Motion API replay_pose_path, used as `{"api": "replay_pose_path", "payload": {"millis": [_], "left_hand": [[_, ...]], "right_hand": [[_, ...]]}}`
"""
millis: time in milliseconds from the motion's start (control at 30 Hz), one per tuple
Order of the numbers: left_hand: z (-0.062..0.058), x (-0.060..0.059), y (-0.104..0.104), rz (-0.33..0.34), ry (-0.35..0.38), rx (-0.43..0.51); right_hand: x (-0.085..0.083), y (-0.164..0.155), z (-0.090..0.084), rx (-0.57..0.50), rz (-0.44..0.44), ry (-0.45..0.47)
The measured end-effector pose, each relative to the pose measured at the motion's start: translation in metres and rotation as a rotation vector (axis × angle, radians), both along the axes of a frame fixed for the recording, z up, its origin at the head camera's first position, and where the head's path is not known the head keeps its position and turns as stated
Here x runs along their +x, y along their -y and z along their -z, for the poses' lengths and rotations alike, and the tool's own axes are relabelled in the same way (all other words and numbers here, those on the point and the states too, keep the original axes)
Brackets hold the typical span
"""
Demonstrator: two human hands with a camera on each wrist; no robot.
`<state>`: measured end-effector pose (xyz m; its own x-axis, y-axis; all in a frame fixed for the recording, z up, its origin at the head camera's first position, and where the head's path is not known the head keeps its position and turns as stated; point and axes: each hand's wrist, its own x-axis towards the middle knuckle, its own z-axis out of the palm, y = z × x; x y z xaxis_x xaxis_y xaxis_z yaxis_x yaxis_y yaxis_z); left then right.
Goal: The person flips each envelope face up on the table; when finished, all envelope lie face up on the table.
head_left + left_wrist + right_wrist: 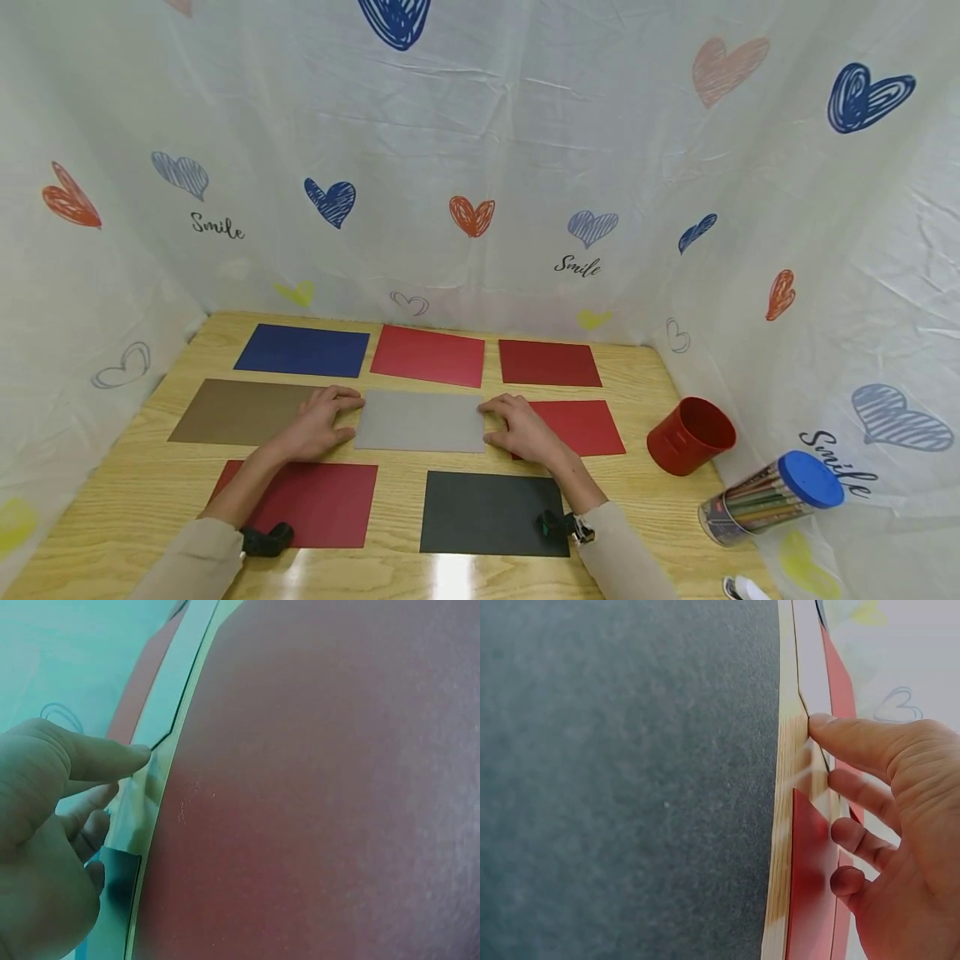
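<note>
In the head view a light grey sheet (420, 422) lies flat on the table between the two hands. The fingertips and thumb of my left hand (318, 423) are at its left edge, and the palm side is over the brown sheet (232, 412). My right hand (521, 427) has its thumb and fingertips at the opposite edge, partly covering a bright red sheet (585, 427). In the right wrist view the thumb (855, 739) touches the border of the grey sheet. The left wrist view has the left thumb (112, 759) by the sheet's corner.
Further back lie a blue sheet (303, 350), a pinkish-red sheet (429, 357) and a dark red sheet (550, 363). Nearer are a crimson sheet (330, 504) and a black sheet (491, 512). At right stand a red cup (667, 437) and a blue-lidded tub of pencils (768, 496).
</note>
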<state>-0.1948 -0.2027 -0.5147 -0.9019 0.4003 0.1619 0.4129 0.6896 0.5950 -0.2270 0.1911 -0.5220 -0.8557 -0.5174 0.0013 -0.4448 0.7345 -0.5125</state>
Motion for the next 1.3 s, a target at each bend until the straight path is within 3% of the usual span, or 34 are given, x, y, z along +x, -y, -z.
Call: {"api": "replay_pose_path", "payload": {"millis": [467, 733, 1033, 1300], "left_hand": [[0.0, -0.002, 0.002, 0.014, 0.058, 0.077], [0.0, -0.009, 0.005, 0.061, 0.194, 0.227], [0.006, -0.01, 0.0, -0.007, 0.137, 0.307], [0.006, -0.011, -0.002, -0.042, 0.125, 0.257]], "right_hand": [[0.0, -0.003, 0.0, 0.01, -0.05, -0.044], [0.0, -0.003, -0.001, 0.018, -0.049, -0.035], [0.0, -0.003, -0.003, 0.023, -0.056, -0.04], [0.001, -0.003, -0.003, 0.029, -0.035, -0.03]]}}
